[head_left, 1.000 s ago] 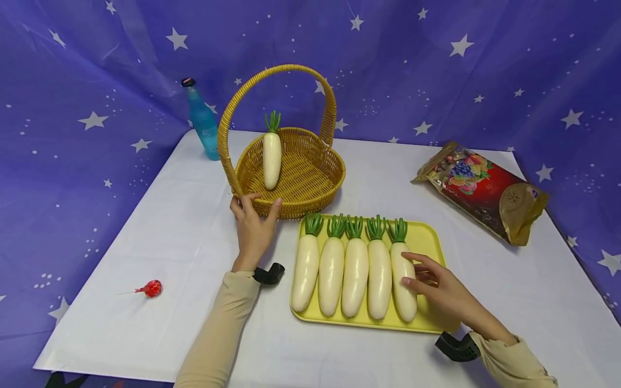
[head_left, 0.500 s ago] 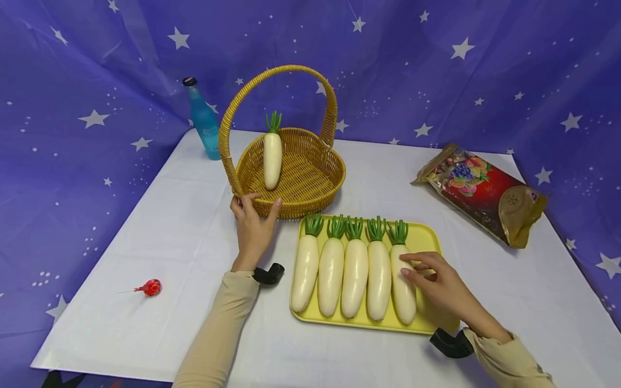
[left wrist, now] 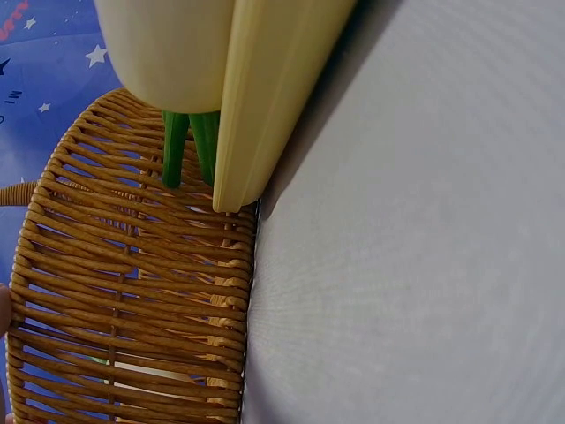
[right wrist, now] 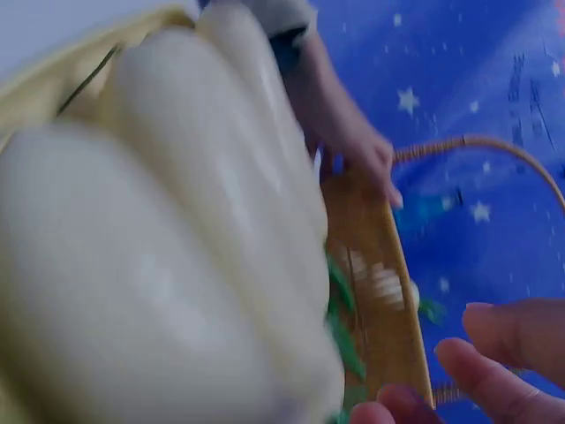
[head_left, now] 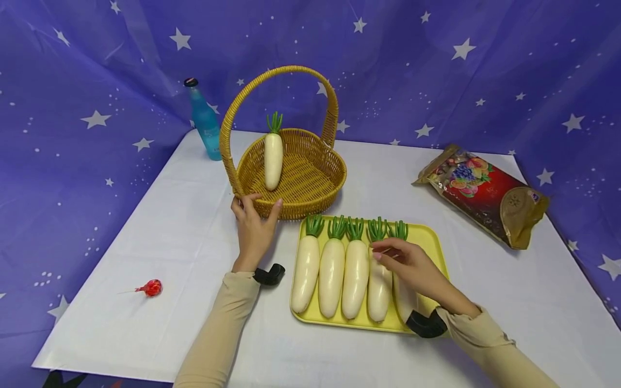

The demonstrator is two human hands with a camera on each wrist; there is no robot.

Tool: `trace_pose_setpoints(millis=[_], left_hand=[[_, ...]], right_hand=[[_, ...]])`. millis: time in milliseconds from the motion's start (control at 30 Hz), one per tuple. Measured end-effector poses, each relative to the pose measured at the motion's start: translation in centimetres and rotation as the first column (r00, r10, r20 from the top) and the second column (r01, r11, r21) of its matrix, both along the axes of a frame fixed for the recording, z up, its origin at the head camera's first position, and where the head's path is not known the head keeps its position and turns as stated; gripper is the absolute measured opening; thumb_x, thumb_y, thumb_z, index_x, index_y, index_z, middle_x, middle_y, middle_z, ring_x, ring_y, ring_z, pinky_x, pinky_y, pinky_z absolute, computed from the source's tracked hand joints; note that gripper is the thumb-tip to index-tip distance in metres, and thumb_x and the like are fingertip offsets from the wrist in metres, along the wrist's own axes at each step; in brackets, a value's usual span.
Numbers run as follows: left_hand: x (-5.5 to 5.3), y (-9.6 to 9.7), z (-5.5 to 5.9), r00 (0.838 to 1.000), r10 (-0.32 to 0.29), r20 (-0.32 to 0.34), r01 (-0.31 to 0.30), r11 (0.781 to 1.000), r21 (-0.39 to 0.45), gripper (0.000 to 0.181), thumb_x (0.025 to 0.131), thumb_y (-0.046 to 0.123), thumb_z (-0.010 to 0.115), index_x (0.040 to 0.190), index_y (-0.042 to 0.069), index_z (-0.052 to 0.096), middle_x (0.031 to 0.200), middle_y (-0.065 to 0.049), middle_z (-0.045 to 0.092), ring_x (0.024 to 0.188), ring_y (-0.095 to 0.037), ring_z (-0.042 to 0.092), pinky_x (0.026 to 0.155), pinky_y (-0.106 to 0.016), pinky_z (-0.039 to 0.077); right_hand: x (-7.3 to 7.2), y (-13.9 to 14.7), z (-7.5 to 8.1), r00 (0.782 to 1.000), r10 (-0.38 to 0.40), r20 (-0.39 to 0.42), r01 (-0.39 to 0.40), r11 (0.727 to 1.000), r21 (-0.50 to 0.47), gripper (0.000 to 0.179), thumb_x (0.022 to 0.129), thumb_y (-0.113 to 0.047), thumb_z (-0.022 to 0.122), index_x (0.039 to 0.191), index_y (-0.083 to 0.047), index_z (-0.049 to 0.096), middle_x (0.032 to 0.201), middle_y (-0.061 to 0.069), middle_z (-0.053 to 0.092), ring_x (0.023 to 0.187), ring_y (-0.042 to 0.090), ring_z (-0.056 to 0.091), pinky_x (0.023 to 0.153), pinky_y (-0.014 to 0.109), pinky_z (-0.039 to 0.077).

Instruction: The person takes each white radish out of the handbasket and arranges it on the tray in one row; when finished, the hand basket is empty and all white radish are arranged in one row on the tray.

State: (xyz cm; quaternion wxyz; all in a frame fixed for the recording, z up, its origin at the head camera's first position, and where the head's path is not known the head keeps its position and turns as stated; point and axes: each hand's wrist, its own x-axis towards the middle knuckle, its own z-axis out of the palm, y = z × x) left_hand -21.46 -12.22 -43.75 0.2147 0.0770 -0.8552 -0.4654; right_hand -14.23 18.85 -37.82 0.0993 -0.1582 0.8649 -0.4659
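Note:
My left hand [head_left: 254,231] holds the front left rim of a wicker basket [head_left: 315,202] with a tall arched handle. Inside, one white radish [head_left: 273,161] with green stems leans against the left side. Several more white radishes [head_left: 332,277] lie side by side on a yellow tray [head_left: 429,237] in front of the basket. Over the two rightmost ones hovers my right hand [head_left: 407,264], fingers loosely bent with nothing between them; it partly hides the last radish [head_left: 404,296]. The right wrist view shows its fingers [right wrist: 512,353] apart from the blurred radishes [right wrist: 177,265].
A blue bottle [head_left: 206,126] stands at the back left of the white-covered table [head_left: 160,226]. At the back right lies a brown and red packaged bag [head_left: 485,194]. A red lollipop [head_left: 152,288] lies at the front left. A starry blue cloth hangs behind.
My right hand has drawn away from the rightmost radish and moved left and slightly up, over the neighbouring radish. My left hand and the basket stay in place.

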Motion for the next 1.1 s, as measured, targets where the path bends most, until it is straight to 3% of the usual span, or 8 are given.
trace_pose_setpoints(millis=[167, 367, 533, 767, 900, 1000, 1100], left_hand=[[0.0, -0.3, 0.3, 1.000, 0.009, 0.000, -0.009, 1.000, 0.003, 0.057, 0.082, 0.057, 0.054, 0.115, 0.012, 0.041, 0.138, -0.023, 0.015, 0.120, -0.041, 0.035, 0.094, -0.050, 0.035], [0.0, -0.2, 0.3, 1.000, 0.016, 0.016, -0.016, 1.000, 0.003, 0.059, 0.081, 0.059, 0.053, 0.115, 0.013, 0.041, 0.138, -0.024, 0.015, 0.118, -0.043, 0.037, 0.093, -0.052, 0.036], [0.2, 0.0, 0.0, 0.999, 0.024, 0.040, -0.023, 1.000, -0.016, 0.059, 0.081, 0.060, 0.052, 0.115, 0.014, 0.041, 0.138, -0.024, 0.015, 0.117, -0.044, 0.037, 0.093, -0.052, 0.037], [0.2, 0.0, 0.4, 1.000, 0.024, 0.014, -0.023, 0.999, -0.022, 0.059, 0.081, 0.059, 0.053, 0.115, 0.012, 0.041, 0.137, -0.026, 0.016, 0.114, -0.045, 0.039, 0.092, -0.052, 0.037], [0.2, 0.1, 0.4, 0.999, 0.033, 0.016, -0.033, 0.999, -0.024, 0.059, 0.081, 0.058, 0.054, 0.115, 0.012, 0.041, 0.137, -0.025, 0.017, 0.115, -0.044, 0.039, 0.093, -0.052, 0.037], [0.2, 0.2, 0.3, 0.999, 0.042, 0.016, -0.042, 0.999, -0.026, 0.058, 0.081, 0.058, 0.055, 0.114, 0.012, 0.041, 0.137, -0.024, 0.018, 0.116, -0.044, 0.039, 0.093, -0.052, 0.037], [0.3, 0.3, 0.3, 0.999, 0.042, 0.015, -0.042, 0.999, -0.027, 0.058, 0.081, 0.057, 0.055, 0.114, 0.012, 0.042, 0.137, -0.024, 0.018, 0.116, -0.044, 0.039, 0.094, -0.051, 0.037]], right_hand=[[-2.0, -4.2, 1.1, 0.995, 0.101, 0.022, -0.098, 0.991, -0.096, 0.029, 0.091, -0.025, 0.055, 0.115, -0.008, 0.059, 0.109, 0.014, 0.062, 0.085, 0.026, 0.061, 0.071, 0.030, 0.050], [-5.3, -8.9, 1.8, 0.993, 0.109, -0.055, -0.117, 0.976, -0.186, 0.027, 0.092, -0.026, 0.053, 0.113, -0.010, 0.059, 0.110, 0.016, 0.060, 0.090, 0.031, 0.057, 0.075, 0.036, 0.048], [-7.9, -12.2, 1.1, 0.981, -0.007, -0.192, -0.045, 0.963, -0.265, 0.024, 0.092, -0.022, 0.054, 0.108, -0.006, 0.060, 0.105, 0.011, 0.060, 0.092, 0.024, 0.059, 0.081, 0.031, 0.047], [-12.3, -16.0, -0.1, 0.919, -0.214, -0.331, 0.087, 0.929, -0.359, 0.022, 0.090, -0.024, 0.057, 0.099, -0.005, 0.063, 0.099, 0.010, 0.059, 0.090, 0.020, 0.057, 0.083, 0.033, 0.046], [-14.2, -17.3, -0.3, 0.916, -0.242, -0.319, 0.120, 0.926, -0.359, 0.023, 0.090, -0.026, 0.056, 0.099, -0.006, 0.063, 0.097, 0.010, 0.061, 0.086, 0.021, 0.057, 0.079, 0.034, 0.046], [-15.6, -18.0, 0.1, 0.931, -0.241, -0.275, 0.139, 0.930, -0.341, 0.025, 0.090, -0.030, 0.055, 0.101, -0.009, 0.063, 0.097, 0.008, 0.062, 0.085, 0.020, 0.058, 0.076, 0.032, 0.046], [-16.8, -18.6, 1.0, 0.951, -0.250, -0.183, 0.175, 0.921, -0.348, 0.027, 0.091, -0.032, 0.053, 0.104, -0.010, 0.062, 0.100, 0.009, 0.061, 0.088, 0.019, 0.056, 0.076, 0.031, 0.046]])
